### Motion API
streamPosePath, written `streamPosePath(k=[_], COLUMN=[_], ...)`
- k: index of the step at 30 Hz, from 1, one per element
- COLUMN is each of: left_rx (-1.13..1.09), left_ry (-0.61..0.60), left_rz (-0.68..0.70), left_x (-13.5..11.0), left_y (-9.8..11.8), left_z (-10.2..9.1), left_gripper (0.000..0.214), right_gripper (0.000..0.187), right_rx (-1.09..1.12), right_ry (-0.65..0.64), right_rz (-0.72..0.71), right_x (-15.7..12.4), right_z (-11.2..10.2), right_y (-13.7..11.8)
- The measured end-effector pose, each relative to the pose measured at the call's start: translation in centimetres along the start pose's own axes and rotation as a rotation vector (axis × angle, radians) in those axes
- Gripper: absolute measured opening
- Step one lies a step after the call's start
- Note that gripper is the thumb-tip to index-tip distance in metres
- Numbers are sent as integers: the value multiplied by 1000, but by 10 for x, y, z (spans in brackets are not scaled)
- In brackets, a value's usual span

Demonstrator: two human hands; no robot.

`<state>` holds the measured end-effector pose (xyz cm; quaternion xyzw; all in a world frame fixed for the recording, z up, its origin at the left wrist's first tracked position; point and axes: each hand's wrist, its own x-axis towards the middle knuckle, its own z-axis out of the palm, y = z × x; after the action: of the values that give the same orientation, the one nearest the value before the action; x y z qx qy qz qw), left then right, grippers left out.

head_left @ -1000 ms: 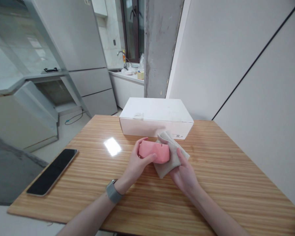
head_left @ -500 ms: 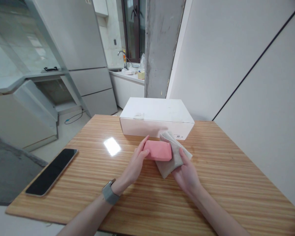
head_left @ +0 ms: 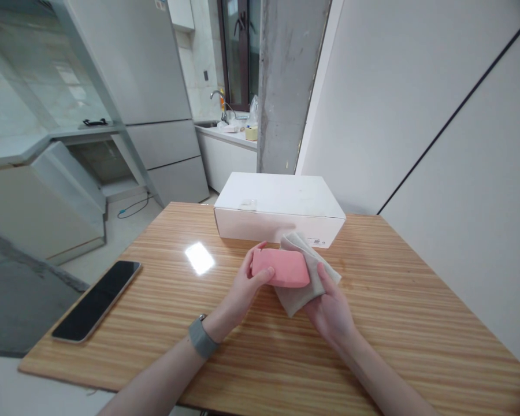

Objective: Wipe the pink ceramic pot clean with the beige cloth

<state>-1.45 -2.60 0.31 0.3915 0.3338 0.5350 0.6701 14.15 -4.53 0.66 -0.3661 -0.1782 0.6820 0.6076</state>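
Note:
A pink case (head_left: 286,267), rounded at its corners like a glasses case, is gripped at its left end by my left hand (head_left: 248,286), thumb on the near face. My right hand (head_left: 331,306) is closed on a folded grey cloth (head_left: 301,297), thumb on top and the other fingers hidden beneath it. The cloth lies behind and under the right end of the case, against it. Both are held above the wooden table (head_left: 394,323). A grey-banded watch (head_left: 203,338) is on my left wrist.
A long white box (head_left: 279,216) stands just beyond my hands near the table's far edge. A dark-screened phone (head_left: 97,300) lies at the left edge. A white wall (head_left: 416,86) rises on the right; a fridge (head_left: 134,69) and a sink counter are behind.
My left hand has turned the pink case a little and slid it rightward over the cloth; its thumb now lies further across the case. The view has shifted slightly.

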Motion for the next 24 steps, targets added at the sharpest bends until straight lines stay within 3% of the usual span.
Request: streamPosePath(k=[3,9,16,24], left_rx=[82,277,281,58], left_ry=[34,99,250,131], left_rz=[31,152,157,74], left_x=[1,1,4,6], left_y=[-1,-1,-9,4], left_z=[-1,-3,-5,-8], left_gripper=[68,78,86,50], right_gripper=[42,43,43,38], right_rx=[4,-2,-8,30], right_ry=[-5,-98,-78,2], right_rz=[-13,-35,-29,-45], right_x=[1,-2,-3,-2], right_z=[-1,3,4,3], right_y=[2,3,4,3])
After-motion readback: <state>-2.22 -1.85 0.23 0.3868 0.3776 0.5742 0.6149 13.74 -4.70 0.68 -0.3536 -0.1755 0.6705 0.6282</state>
